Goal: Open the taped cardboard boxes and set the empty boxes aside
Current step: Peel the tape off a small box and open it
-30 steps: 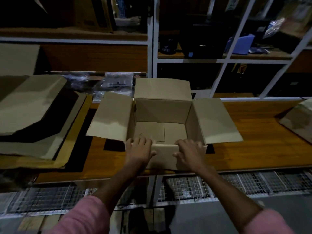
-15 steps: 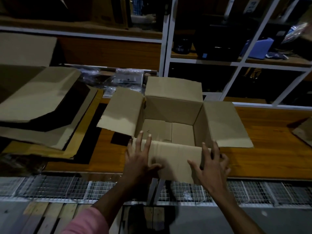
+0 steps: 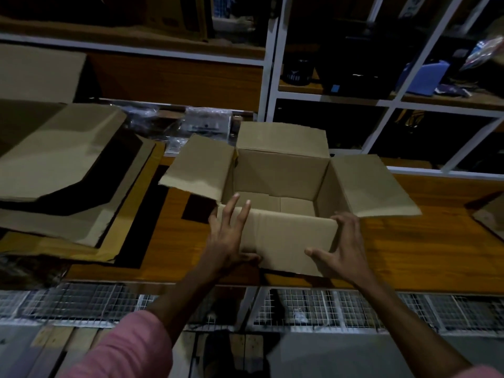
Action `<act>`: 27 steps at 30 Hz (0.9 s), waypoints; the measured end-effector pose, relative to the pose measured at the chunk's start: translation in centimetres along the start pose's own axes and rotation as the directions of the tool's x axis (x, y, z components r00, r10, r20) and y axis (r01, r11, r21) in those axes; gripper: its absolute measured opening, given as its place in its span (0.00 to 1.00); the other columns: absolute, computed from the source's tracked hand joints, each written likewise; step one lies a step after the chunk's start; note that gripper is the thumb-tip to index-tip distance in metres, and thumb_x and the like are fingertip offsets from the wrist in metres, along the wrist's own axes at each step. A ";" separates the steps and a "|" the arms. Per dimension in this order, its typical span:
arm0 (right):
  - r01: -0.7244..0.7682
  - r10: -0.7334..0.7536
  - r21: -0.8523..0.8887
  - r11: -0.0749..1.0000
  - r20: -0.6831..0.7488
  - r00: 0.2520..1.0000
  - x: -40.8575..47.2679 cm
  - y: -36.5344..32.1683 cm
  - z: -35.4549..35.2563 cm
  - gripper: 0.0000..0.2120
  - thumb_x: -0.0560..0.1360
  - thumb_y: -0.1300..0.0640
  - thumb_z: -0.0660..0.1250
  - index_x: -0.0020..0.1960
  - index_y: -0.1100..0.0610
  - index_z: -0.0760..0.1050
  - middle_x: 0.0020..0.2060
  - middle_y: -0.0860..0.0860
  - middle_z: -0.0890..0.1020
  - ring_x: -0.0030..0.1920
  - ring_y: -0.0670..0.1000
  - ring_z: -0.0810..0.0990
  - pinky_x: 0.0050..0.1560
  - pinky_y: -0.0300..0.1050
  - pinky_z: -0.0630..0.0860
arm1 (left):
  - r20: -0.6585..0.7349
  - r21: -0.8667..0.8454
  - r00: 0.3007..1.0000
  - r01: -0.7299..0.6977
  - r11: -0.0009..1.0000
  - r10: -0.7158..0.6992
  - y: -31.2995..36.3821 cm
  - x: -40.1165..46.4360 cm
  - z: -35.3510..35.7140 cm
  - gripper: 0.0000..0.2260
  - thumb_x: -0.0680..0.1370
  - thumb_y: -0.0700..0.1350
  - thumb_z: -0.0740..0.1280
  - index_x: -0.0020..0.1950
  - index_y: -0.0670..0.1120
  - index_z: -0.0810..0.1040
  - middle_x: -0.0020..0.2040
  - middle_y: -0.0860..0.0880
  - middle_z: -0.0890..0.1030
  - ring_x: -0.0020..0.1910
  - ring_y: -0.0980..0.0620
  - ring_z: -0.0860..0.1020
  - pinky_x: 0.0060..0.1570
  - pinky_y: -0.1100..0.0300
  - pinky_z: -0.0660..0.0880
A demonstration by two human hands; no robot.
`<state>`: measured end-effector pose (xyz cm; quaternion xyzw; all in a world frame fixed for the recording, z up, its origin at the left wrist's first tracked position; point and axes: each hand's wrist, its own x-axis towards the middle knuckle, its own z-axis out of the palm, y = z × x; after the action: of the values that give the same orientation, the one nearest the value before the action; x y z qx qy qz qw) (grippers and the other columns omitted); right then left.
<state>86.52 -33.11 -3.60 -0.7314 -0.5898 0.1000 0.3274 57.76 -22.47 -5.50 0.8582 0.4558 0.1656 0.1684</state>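
Observation:
An open, empty cardboard box [image 3: 281, 170] stands on the wooden table [image 3: 409, 246], all its top flaps folded outward. The near flap [image 3: 286, 241] hangs down over the front wall. My left hand [image 3: 227, 241] lies on the flap's left end, fingers spread up to the rim and thumb at its lower edge. My right hand [image 3: 341, 241] clasps the flap's right end, fingers curled over the corner and thumb on the face. The box floor shows only its bottom flaps.
Flattened and opened cardboard [image 3: 62, 159] is stacked on the table's left. Another box corner [image 3: 491, 216] shows at the right edge. Plastic-wrapped packets [image 3: 207, 124] lie behind the box. White shelving [image 3: 268, 77] rises behind the table, and wire mesh [image 3: 327, 306] runs below its front edge.
The near flap has swung down over the front of the box. My hands have moved from the rim out to the flap's two ends.

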 end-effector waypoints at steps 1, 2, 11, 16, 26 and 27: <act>0.018 -0.018 -0.018 1.000 -0.004 1.000 0.4 -0.2 -0.5 0.48 0.57 0.30 0.74 0.68 0.51 0.61 0.66 0.50 0.64 0.62 0.51 0.68 0.59 0.55 0.77 | 0.024 0.002 1.000 0.016 1.000 -0.016 0.4 0.5 -0.7 0.62 0.62 0.71 0.77 0.83 0.60 0.39 0.81 0.55 0.33 0.77 0.31 0.47 0.65 0.27 0.68; 0.036 -0.037 -0.036 0.999 -0.009 0.999 0.7 -0.4 -1.1 0.48 0.58 0.30 0.75 0.68 0.51 0.61 0.65 0.50 0.64 0.61 0.51 0.68 0.58 0.54 0.77 | 0.054 0.012 0.998 0.033 0.999 -0.034 0.9 1.0 -1.4 0.63 0.62 0.70 0.78 0.82 0.61 0.37 0.80 0.57 0.30 0.78 0.32 0.44 0.66 0.29 0.68; 0.181 -0.193 -0.134 0.974 -0.082 0.978 1.0 -3.7 -7.5 0.55 0.58 0.30 0.77 0.77 0.46 0.58 0.75 0.50 0.56 0.68 0.57 0.67 0.56 0.62 0.81 | -0.143 0.065 0.988 -0.055 0.996 0.064 5.5 1.1 -7.9 0.64 0.61 0.63 0.82 0.81 0.61 0.38 0.82 0.54 0.36 0.77 0.34 0.49 0.66 0.31 0.70; 0.243 -0.279 -0.204 0.948 -0.172 0.945 0.3 -6.5 -10.8 0.60 0.57 0.32 0.79 0.81 0.44 0.52 0.81 0.48 0.45 0.78 0.65 0.55 0.61 0.71 0.75 | -0.241 0.162 0.955 -0.135 0.978 0.172 8.2 0.3 -12.1 0.64 0.61 0.61 0.83 0.82 0.59 0.40 0.83 0.52 0.42 0.76 0.27 0.52 0.62 0.24 0.69; 0.415 -0.471 -0.242 0.877 -0.255 0.845 2.1 -15.6 -15.8 0.56 0.58 0.32 0.78 0.79 0.46 0.57 0.76 0.55 0.58 0.72 0.64 0.63 0.53 0.71 0.79 | -0.374 0.451 0.869 -0.135 0.882 0.324 8.4 -4.1 -19.9 0.64 0.64 0.57 0.82 0.83 0.50 0.37 0.83 0.40 0.36 0.73 0.17 0.52 0.61 0.18 0.63; 0.437 -0.488 -0.232 0.869 -0.259 0.833 2.2 -16.6 -15.7 0.56 0.58 0.31 0.77 0.78 0.45 0.56 0.76 0.56 0.58 0.72 0.64 0.64 0.53 0.71 0.80 | -0.407 0.452 0.857 -0.112 0.885 0.316 8.1 -4.6 -20.5 0.62 0.67 0.56 0.81 0.83 0.50 0.37 0.83 0.39 0.37 0.73 0.17 0.53 0.61 0.19 0.64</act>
<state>82.28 -35.20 18.89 -0.5971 -0.6970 -0.1465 0.3690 52.20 -27.75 15.68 0.8542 0.4064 0.2865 -0.1519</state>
